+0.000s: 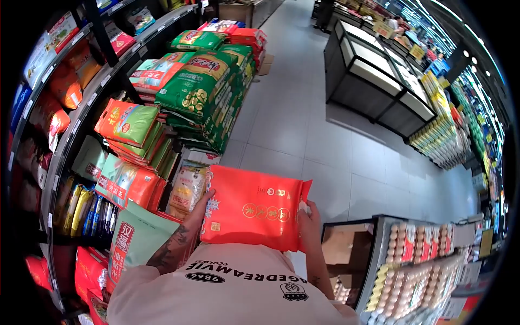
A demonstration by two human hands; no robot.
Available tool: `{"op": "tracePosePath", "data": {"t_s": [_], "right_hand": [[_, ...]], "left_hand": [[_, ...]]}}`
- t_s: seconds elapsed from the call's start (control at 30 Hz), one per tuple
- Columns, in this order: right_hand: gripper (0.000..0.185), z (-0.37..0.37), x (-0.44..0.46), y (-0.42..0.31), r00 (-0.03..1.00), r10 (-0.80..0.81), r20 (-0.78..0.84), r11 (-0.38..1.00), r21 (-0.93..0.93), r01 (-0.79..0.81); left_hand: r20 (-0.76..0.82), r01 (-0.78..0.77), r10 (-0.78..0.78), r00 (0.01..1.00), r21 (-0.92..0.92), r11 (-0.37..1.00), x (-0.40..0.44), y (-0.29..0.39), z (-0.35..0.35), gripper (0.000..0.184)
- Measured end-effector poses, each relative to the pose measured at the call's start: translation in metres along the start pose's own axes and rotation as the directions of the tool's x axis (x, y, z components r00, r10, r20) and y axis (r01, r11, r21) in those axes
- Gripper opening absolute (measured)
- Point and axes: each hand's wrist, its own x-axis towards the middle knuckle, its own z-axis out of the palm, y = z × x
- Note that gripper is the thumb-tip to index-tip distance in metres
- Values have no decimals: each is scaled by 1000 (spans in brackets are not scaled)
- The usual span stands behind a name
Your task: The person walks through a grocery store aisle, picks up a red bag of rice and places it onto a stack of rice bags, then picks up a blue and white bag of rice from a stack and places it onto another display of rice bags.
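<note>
A red rice bag (257,203) with gold lettering is held flat in front of my chest, between both hands. My left hand (203,205) grips its left edge, most of the fingers hidden behind the bag. On the other side, my right hand (310,221) is closed on the right edge near the crimped end. Just left of the held bag, a clear-and-gold packed bag (188,187) lies by the stacks. A pale green and red rice bag (138,238) leans beside my left forearm.
Green rice sacks (197,84) are piled ahead on the left, with red-and-green bags (127,122) nearer. Shelving (54,179) lines the left side. Trays of eggs (414,271) stand at the lower right. A black-framed display bin (374,81) is across the tiled aisle (292,119).
</note>
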Motion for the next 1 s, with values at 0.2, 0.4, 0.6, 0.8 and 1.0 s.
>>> {"op": "tracePosePath", "data": {"t_s": [0.2,0.4,0.6,0.8,1.0], "right_hand": [[33,8,120,-66,982,-23,188,982,-178,57],[34,25,223,-83,996,-7,92,979,-201,26],[34,55,309,-132,991,14,-137,987,-159,-36],[33,94,377,-179,956,47,-290,998,-27,-57],[34,129,473,-207,951,101,-292,995,32,-95]], "left_hand": [[-91,-83,72,993,-124,989,63,29,48,53],[-34,-21,17,999,-124,992,168,82,69,53],[87,119,-118,989,-14,993,309,171,107,48],[181,264,-290,940,153,952,399,275,160,54],[140,219,-240,961,149,964,481,333,177,55]]}}
